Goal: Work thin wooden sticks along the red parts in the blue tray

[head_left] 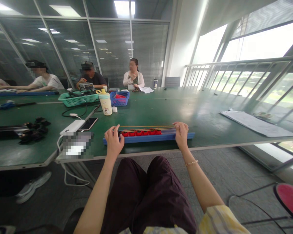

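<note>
In front of me a long blue channel-shaped rail [146, 139] lies along the table's near edge. A row of several red pieces [141, 133] sits in it, filling its left and middle part. Thin orange cord [146, 126] runs stretched in strands just above the red pieces, from one hand to the other. My left hand [114, 141] is closed at the rail's left end, its fingers on the cord's end. Towards the right end, my right hand [182, 134] pinches the other end of the cord and rests against the rail. The fingertips partly hide both cord ends.
Left of the rail are a phone [90, 123], a white power bank [72, 127] and cables. Behind stand a yellow-lidded cup [104, 103], a blue basket [119, 100] and a green basket [75, 101]. Papers [256, 123] lie at right. Several people sit across the table.
</note>
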A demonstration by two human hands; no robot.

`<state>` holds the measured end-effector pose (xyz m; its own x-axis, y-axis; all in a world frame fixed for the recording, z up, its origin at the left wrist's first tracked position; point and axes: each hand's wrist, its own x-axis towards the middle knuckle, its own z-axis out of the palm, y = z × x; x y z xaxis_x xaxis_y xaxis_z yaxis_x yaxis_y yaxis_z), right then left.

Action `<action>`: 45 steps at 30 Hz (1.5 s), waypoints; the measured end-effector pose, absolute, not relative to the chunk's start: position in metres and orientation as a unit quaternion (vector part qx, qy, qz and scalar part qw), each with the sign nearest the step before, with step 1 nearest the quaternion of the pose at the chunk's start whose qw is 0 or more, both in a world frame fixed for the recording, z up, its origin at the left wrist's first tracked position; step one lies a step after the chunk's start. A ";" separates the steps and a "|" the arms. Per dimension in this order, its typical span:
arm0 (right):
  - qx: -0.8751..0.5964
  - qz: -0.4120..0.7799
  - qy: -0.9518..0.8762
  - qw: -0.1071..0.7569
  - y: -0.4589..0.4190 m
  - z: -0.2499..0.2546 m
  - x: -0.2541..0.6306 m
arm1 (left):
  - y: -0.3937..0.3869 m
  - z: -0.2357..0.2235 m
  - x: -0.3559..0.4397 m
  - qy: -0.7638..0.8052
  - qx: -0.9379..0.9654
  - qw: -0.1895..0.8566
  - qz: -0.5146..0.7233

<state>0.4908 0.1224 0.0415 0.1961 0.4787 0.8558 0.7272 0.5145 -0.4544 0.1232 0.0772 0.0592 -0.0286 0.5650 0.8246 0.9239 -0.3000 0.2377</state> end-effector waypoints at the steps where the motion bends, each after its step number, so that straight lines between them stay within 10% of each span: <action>1: -0.481 -0.103 -0.626 0.605 0.122 0.041 0.491 | 0.077 0.059 0.123 -0.559 -0.667 0.201 -0.450; 45: -0.610 -0.219 -0.579 0.496 0.129 0.029 0.482 | 0.076 0.057 0.124 -0.571 -0.678 0.199 -0.417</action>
